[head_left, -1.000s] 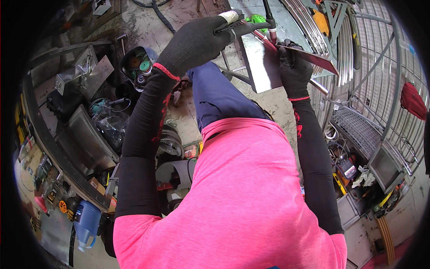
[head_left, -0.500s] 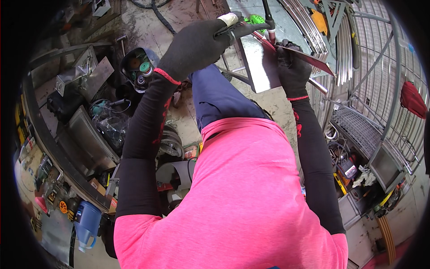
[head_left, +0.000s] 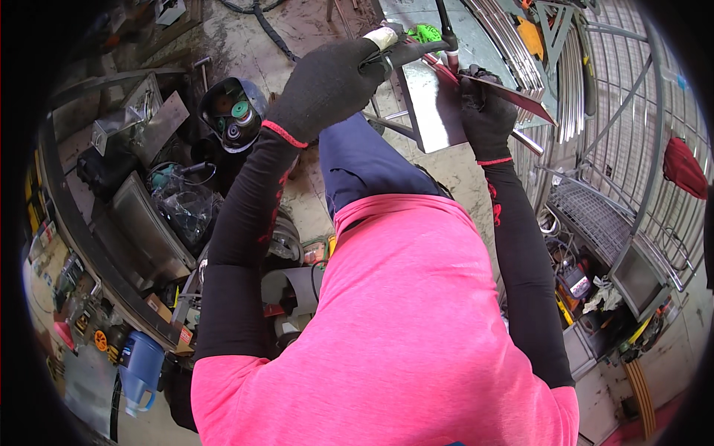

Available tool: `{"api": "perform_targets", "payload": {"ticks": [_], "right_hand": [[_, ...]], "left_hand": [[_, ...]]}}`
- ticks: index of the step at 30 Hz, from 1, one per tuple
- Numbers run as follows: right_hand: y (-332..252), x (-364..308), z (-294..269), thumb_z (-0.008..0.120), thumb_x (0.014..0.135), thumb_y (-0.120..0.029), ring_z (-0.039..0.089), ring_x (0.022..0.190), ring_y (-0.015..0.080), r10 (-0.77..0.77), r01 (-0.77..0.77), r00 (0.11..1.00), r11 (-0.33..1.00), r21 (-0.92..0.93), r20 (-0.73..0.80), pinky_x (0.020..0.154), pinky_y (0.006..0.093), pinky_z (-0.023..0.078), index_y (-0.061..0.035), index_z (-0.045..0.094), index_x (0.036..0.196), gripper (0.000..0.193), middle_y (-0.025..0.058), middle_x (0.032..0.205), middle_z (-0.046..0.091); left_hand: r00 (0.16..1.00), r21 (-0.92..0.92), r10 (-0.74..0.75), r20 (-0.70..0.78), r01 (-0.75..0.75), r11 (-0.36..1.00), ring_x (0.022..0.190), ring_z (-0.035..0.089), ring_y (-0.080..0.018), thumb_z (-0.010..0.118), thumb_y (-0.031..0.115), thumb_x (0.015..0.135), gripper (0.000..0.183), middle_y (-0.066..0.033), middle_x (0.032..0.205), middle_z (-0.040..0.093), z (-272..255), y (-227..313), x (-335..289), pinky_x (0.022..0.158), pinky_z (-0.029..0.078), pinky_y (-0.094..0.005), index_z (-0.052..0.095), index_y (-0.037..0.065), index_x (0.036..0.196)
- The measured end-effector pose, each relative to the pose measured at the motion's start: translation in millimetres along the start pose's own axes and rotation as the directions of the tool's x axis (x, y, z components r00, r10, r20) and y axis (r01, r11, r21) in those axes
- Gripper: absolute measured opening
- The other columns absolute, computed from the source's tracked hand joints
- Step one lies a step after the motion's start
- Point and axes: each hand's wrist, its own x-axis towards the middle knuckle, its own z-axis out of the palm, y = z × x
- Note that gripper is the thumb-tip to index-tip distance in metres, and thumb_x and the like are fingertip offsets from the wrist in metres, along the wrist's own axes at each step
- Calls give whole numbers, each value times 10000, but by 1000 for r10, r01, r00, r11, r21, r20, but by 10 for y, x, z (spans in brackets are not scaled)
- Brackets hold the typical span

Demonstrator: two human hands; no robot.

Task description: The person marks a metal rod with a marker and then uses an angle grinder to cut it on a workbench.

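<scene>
My left hand (head_left: 331, 83), in a black glove with a white-wrapped fingertip, is closed around the handle of a TIG welding torch (head_left: 449, 39). The torch's long black back cap points up, and its pale reddish cup points down at the metal. My right hand (head_left: 487, 111), also gloved in black, grips a thin dark-reddish metal plate (head_left: 524, 102) by its near edge; its fingertips are partly hidden. Just left of that hand, a shiny sheet-metal panel (head_left: 430, 111) slants down over the edge of the metal-topped table (head_left: 416, 11). The cup sits close to where plate and panel come together.
Steel tubes (head_left: 571, 89) lie along the table's right side, with a bright green item (head_left: 425, 33) behind the torch. At left stand a dark bin (head_left: 256, 93) of grinding discs and sheet-metal scraps (head_left: 167, 123). A blue jug (head_left: 141, 364) is lower left; wire racks (head_left: 595, 212) are at right.
My left wrist and forearm have shifted slightly to the right and down. The torch, the plate and my right hand stay almost where they were.
</scene>
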Motion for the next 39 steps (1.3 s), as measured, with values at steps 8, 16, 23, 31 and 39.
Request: {"api": "perform_targets", "payload": {"ticks": [8,16,23,31,39], "right_hand": [[-6,-15,-16,779,1002,-227,779,852,357,31,-31,999,999,-7,24,703,435,600,-117,796,1085,140,113,980,792],[-19,18,-4,778,988,-222,776,828,350,-10,9,1000,1000,-14,-17,702,433,599,-133,813,1071,126,107,940,794],[171,-155,34,791,949,-266,777,797,349,42,-41,998,999,-29,46,693,440,608,-150,826,1062,166,116,915,798],[-36,-39,-41,778,975,-293,775,793,370,136,-135,989,991,-26,65,665,464,598,-140,825,1104,206,140,914,791],[-47,5,-28,801,992,-288,768,783,359,45,-43,999,997,-66,22,665,456,583,-137,822,1073,173,109,877,783]], "left_hand": [[998,-4,-45,44,45,999,886,759,-445,711,263,1027,377,-257,967,767,-19,47,-2,785,582,-508,728,21,1316],[1000,53,24,-11,-23,998,940,756,-416,718,247,1039,324,-215,1046,769,64,38,-85,822,582,-515,746,30,1278],[986,-10,109,-126,-111,994,940,751,-421,724,239,1051,344,-200,1069,768,166,9,-143,815,587,-510,733,55,1342],[1000,72,7,-18,-6,997,934,746,-424,674,278,1070,411,-232,1043,748,145,-8,-5,783,573,-503,678,81,1431],[967,-570,-244,-75,160,806,723,691,-148,784,293,979,472,-76,845,723,64,-210,17,661,534,-333,714,-36,1310]]}}
